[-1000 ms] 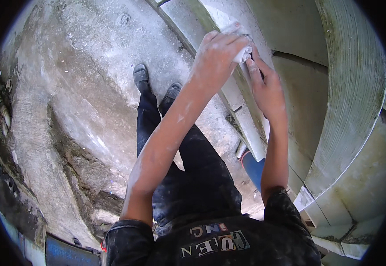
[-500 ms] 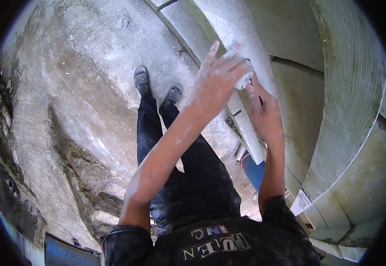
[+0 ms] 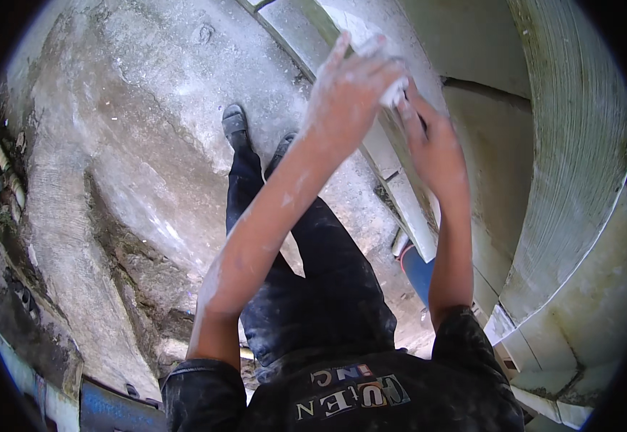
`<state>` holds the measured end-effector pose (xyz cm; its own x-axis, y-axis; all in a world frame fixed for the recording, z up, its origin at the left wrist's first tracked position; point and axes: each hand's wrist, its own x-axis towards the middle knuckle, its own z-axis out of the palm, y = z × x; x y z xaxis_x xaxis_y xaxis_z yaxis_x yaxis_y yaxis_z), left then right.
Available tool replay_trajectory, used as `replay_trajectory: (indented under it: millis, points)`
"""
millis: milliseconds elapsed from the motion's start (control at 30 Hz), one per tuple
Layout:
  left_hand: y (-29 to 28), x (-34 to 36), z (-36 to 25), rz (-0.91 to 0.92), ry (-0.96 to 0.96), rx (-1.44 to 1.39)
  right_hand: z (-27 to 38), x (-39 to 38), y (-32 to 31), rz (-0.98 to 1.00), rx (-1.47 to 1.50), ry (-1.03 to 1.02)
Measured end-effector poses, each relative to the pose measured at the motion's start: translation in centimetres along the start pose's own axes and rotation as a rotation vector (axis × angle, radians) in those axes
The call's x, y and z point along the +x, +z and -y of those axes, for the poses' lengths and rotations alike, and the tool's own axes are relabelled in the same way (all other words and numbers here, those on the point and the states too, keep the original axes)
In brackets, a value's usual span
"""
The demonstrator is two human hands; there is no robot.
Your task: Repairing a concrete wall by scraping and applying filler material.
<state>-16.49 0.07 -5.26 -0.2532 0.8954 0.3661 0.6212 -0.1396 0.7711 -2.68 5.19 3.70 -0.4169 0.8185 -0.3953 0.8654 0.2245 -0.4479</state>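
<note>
Left hand [image 3: 349, 93]: you grip a white wad [image 3: 394, 93], little finger raised.
Right hand [image 3: 432, 137]: against the wad; I cannot tell its grip.
Blue bucket [image 3: 418, 273]: beside your forearm.

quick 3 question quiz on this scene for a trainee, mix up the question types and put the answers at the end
1. Multiple choice: what colour is the container seen just left of the right forearm?
a) yellow
b) blue
c) green

2. True or false: the left hand and the right hand are close together, at a white piece.

3. Fill in the blank: the long, ridged greenish panel stands on the ____ side of the picture.

Key: 1. b; 2. true; 3. right
</note>
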Motion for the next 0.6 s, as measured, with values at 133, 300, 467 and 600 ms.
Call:
replay_trajectory:
  millis: [133, 300, 467, 600]
  points:
    - [-0.4, -1.7, -0.6, 0.038, -0.007, 0.022, 0.7, -2.1, -0.1, 0.043, -0.069, 0.045]
    - [-0.9, -1.0, -0.3, 0.029, -0.008, 0.026, 1.9, -1.5, -0.6, 0.083, -0.05, 0.119]
    - [-1.0, -0.4, 1.1, 0.003, -0.045, 0.05, 1.5, 0.7, 0.7, 0.002, -0.094, -0.023]
    - [-0.8, -3.6, 0.6, 0.032, -0.014, -0.139, -0.8, -2.8, 1.8, 0.012, 0.258, -0.137]
